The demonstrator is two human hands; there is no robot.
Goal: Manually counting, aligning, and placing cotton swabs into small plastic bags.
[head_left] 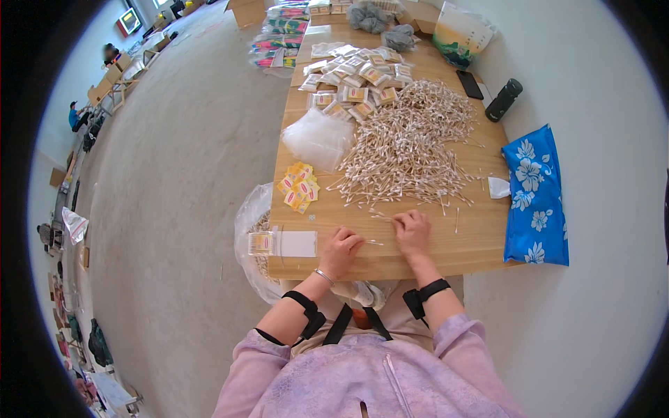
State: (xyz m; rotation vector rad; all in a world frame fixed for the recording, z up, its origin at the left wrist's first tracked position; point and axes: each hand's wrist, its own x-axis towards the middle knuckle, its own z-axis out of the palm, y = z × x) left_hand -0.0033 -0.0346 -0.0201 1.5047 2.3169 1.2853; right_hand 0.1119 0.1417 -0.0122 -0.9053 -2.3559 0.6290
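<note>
My left hand (339, 252) is closed near the table's front edge, with a few cotton swabs (374, 242) poking out of its fingers to the right. Pinched fingers on my right hand (412, 232) hold cotton swabs (380, 215) whose tips point left. Just beyond both hands spreads a big loose pile of cotton swabs (411, 153). To the left of my left hand lie a white card (300, 244) and a filled clear packet (261, 243) with a yellow label. Yellow printed cards (300, 188) sit in a small heap beyond them, beside a stack of clear plastic bags (318, 138).
Filled packets (355, 76) are heaped farther back. A blue flowered tissue pack (535, 202), a black bottle (503, 100) and a phone (469, 84) line the right side by the wall. A plastic sack (244, 216) of swabs stands below the table's left edge.
</note>
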